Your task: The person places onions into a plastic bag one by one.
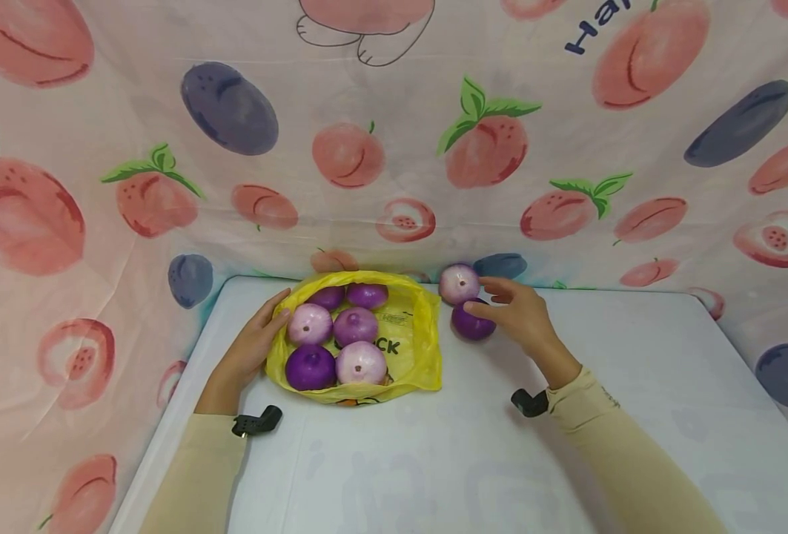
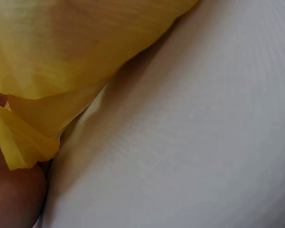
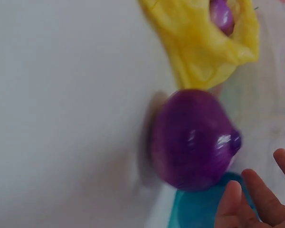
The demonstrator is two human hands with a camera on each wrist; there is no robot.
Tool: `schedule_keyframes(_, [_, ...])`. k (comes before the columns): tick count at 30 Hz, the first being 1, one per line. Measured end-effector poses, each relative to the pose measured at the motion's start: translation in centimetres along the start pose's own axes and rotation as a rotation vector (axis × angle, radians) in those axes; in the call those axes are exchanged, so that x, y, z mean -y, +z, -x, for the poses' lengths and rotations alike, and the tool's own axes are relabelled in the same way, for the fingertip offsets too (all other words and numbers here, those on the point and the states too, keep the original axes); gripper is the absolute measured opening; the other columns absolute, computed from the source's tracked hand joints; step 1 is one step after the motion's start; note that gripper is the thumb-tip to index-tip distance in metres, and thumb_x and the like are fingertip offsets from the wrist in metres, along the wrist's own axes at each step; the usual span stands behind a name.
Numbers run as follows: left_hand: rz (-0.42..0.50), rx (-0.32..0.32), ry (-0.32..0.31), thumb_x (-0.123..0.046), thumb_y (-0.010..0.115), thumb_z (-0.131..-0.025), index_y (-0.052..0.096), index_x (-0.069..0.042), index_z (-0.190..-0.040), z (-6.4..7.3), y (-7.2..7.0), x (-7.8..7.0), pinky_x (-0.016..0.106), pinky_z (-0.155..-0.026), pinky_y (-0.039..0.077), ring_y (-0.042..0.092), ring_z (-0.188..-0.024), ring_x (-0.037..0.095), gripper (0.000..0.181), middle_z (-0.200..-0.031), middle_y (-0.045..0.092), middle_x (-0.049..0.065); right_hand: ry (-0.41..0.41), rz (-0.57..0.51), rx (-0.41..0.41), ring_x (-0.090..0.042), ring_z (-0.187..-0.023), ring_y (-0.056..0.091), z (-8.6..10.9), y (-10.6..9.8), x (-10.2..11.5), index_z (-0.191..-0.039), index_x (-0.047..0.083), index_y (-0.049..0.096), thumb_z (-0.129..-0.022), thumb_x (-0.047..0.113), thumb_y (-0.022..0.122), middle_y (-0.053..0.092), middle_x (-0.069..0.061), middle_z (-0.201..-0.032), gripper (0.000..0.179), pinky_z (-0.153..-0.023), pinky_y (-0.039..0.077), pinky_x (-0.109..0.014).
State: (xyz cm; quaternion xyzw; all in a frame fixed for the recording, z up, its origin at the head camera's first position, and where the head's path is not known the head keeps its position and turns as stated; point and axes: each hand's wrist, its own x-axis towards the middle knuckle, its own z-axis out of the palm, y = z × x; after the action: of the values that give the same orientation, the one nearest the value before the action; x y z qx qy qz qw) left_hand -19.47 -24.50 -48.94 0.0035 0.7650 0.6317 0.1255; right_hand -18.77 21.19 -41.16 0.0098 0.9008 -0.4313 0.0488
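A yellow plastic bag [image 1: 420,334] lies on the table with its mouth spread wide, and several purple and pale-violet onions [image 1: 356,326] rest inside. My left hand [image 1: 250,345] grips its left rim, thumb over the edge; the left wrist view shows the bag's side [image 2: 57,52] and a bit of that hand [image 2: 14,194]. Right of the bag sit a pale onion [image 1: 459,283] and a dark purple onion [image 1: 471,322]. My right hand [image 1: 517,311] hovers beside these two with fingers parted. In the right wrist view its fingers [image 3: 261,197] are apart from the dark purple onion [image 3: 192,140].
The white table [image 1: 394,460] ends at the back against a hanging cloth [image 1: 394,96] printed with fruit. A teal patch [image 3: 199,209] shows below the onion in the right wrist view. A black wrist camera [image 1: 530,403] sits at the right cuff, another [image 1: 257,423] at the left.
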Motion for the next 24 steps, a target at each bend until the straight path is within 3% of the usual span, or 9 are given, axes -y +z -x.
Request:
schedule_keyframes(9, [0.007, 0.005, 0.017, -0.05, 0.048, -0.105, 0.025, -0.035, -0.163, -0.2, -0.1, 0.3, 0.051, -0.127, 0.02, 0.016, -0.158, 0.026, 0.064, -0.171, 0.019, 0.0, 0.073, 0.004, 0.007, -0.037, -0.136, 0.053, -1.1, 0.3, -2.0, -0.15, 0.021, 0.053, -0.082, 0.053, 0.082, 0.055, -0.015, -0.15, 0.081, -0.103, 0.053, -0.051])
schedule_keyframes(16, [0.017, 0.01, 0.025, -0.05, 0.049, -0.105, 0.025, -0.033, -0.163, -0.2, -0.1, 0.4, 0.05, -0.128, 0.019, 0.016, -0.158, 0.025, 0.065, -0.171, 0.019, 0.0, 0.093, -0.03, 0.022, -0.037, -0.139, 0.051, -1.6, 0.8, -2.9, -0.149, 0.018, 0.055, -0.08, 0.049, 0.085, 0.054, -0.015, -0.151, 0.081, -0.101, 0.055, -0.049])
schedule_keyframes(24, [0.017, 0.011, 0.025, -0.051, 0.05, -0.105, 0.025, -0.033, -0.163, -0.2, 0.0, 0.3, 0.051, -0.128, 0.019, 0.016, -0.158, 0.026, 0.065, -0.171, 0.019, 0.0, 0.1, 0.013, 0.026, -0.04, -0.135, 0.052, -1.9, 1.4, -3.7, -0.148, 0.02, 0.056, -0.081, 0.046, 0.085, 0.056, -0.019, -0.148, 0.078, -0.095, 0.059, -0.045])
